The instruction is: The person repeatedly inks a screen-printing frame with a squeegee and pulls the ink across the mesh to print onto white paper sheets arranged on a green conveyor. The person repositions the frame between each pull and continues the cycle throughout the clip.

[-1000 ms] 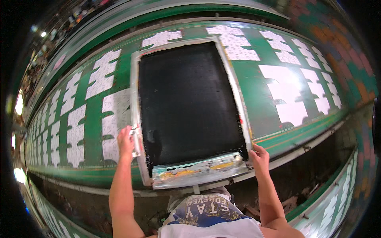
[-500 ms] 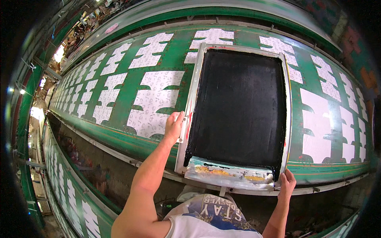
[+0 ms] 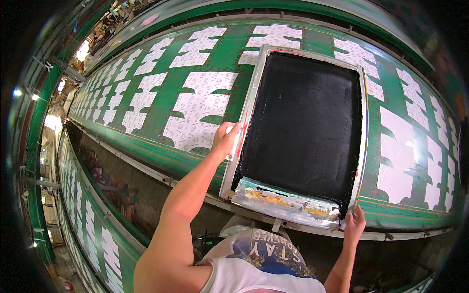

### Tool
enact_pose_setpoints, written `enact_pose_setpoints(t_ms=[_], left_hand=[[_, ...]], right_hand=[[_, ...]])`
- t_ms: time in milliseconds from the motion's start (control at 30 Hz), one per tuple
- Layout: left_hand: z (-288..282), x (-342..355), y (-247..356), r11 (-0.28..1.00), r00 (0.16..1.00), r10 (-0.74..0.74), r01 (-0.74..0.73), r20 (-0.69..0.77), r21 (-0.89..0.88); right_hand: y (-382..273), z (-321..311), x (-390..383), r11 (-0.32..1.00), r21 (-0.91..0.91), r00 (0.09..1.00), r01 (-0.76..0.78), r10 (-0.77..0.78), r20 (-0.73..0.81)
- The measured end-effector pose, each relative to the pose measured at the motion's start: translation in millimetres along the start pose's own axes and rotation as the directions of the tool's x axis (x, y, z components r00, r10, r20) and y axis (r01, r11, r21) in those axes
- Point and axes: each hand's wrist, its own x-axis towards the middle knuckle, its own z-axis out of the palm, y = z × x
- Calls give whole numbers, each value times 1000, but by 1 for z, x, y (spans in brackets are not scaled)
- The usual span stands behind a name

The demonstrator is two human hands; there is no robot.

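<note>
A screen-printing frame (image 3: 362, 128) with a pale metal rim and a black, ink-coated mesh (image 3: 305, 124) lies over the long green table (image 3: 161, 150). My left hand (image 3: 225, 140) is closed round a white handle (image 3: 235, 143) on the frame's left side. At the near right corner, my right hand (image 3: 355, 219) grips the rim with bent fingers. Smears of orange and yellow mark the frame's near end. Left of the frame lies a white fabric piece (image 3: 202, 108) with a small grey print; a plainer white piece (image 3: 396, 158) lies to its right. Whatever is beneath the frame is hidden.
Rows of similar cut pieces (image 3: 200, 46) run along the table to both ends. A metal rail (image 3: 168, 181) follows its near edge, close to my body. Another green table with white pieces (image 3: 93, 227) stands at lower left. A further table (image 3: 181, 22) runs behind.
The whole scene has shifted slightly right and up in the view, with a small tilt. Both hands keep their hold on the frame, which shows no clear movement against the table.
</note>
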Motion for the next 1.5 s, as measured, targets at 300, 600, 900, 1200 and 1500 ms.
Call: enact_pose_setpoints(t_ms=[300, 600, 900, 1200, 1500], left_hand=[[2, 2, 1, 984, 1000, -26, 26, 0, 177], [0, 2, -1, 981, 999, 0, -8, 40, 194], [1, 5, -3, 976, 999, 3, -11, 34, 219], [4, 5, -4, 967, 1000, 2, -6, 18, 255], [3, 6, -5, 970, 999, -35, 29, 20, 242]], right_hand=[[-103, 69, -78, 588, -227, 585, 776, -538, 606], [-111, 88, -72, 400, -356, 529, 845, -516, 674], [-187, 125, -24, 403, -424, 572, 811, -392, 720], [-205, 120, 22, 622, -361, 575, 694, -177, 799], [-187, 147, 39, 684, -315, 470, 658, -45, 882]])
